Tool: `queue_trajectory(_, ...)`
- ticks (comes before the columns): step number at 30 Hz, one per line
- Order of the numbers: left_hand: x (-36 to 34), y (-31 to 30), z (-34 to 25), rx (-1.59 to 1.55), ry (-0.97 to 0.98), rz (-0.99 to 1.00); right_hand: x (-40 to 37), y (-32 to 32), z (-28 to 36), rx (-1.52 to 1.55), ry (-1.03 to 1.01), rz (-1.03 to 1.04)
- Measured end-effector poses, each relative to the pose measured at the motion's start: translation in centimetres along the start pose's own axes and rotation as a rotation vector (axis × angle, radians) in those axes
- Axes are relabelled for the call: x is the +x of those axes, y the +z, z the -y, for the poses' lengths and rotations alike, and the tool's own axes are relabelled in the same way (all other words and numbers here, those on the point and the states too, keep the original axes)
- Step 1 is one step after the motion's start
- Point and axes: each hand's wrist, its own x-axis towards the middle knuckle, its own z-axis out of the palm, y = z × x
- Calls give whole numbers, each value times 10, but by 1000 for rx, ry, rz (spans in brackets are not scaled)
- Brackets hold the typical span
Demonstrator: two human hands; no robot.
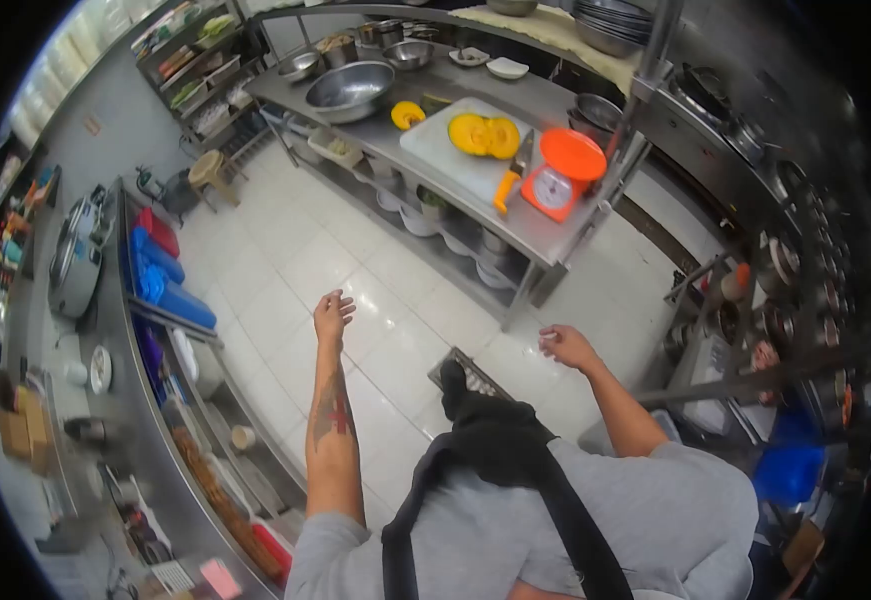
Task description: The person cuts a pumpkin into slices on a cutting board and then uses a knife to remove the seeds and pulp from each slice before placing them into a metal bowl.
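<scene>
My left hand [332,316] hangs over the tiled floor with its fingers apart and nothing in it. Off to the right, my right hand [569,346] is also held out empty, fingers loosely bent, nearest the corner of the steel table [535,232]. On that table a white cutting board [433,150] bears cut pumpkin halves [483,136]. A knife [511,178] with an orange handle lies at the board's right edge, beside an orange kitchen scale [555,188]. Another pumpkin piece [407,115] rests to the left of the board. Neither hand touches any of these.
A large steel bowl [351,90] stands at the table's far left. Beneath my feet is a floor drain grate [475,372]. A steel counter [170,420] runs along my left; a stove area with pans [775,325] is on my right. A stool [211,172] stands by the far wall.
</scene>
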Motion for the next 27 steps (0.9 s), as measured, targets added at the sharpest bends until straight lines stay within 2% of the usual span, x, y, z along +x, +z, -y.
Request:
queue_trajectory(1, 39, 23, -23, -159, 70, -5, 46, -20, 26, 36, -115, -84)
queue_trajectory(3, 95, 55, -13, -176, 1, 100, 131, -40, 97, -122, -209, -295)
queue_trajectory(5, 119, 86, -5, -131, -293, 315, 173, -56, 178, -95, -146, -471)
queue_trajectory(6, 121, 95, -14, -78, -287, 448, 202, -62, 193, -88, -131, -478)
queue_trajectory(9, 168, 120, -40, -77, -311, 431, 267, -73, 222, -342, -218, -620)
queue_trajectory(11, 220, 135, -53, -116, -294, 454, 300, -69, 241, -450, 30, -634)
queue_trajectory(13, 285, 164, -91, -121, -265, 526, 333, -68, 238, -492, 120, -677)
queue_trajectory(15, 337, 201, -123, -158, -142, 679, 339, -71, 254, -324, 217, -674)
queue_trajectory(17, 379, 242, -168, -220, -114, 906, 337, -77, 277, -247, 324, -683)
queue_trajectory(19, 385, 282, -237, -128, -230, 982, 323, -77, 293, -131, 346, -712)
queue_trajectory(21, 398, 324, -253, 28, -142, 1050, 322, -72, 285, -152, 282, -754)
queue_trajectory(24, 398, 358, -286, 191, -54, 1144, 318, -63, 320, -52, 394, -939)
queue_trajectory(26, 401, 369, -291, 125, -228, 1182, 316, -48, 360, 128, 508, -962)
queue_trajectory(27, 406, 378, -281, 133, -218, 1200, 320, -39, 372, 136, 512, -981)
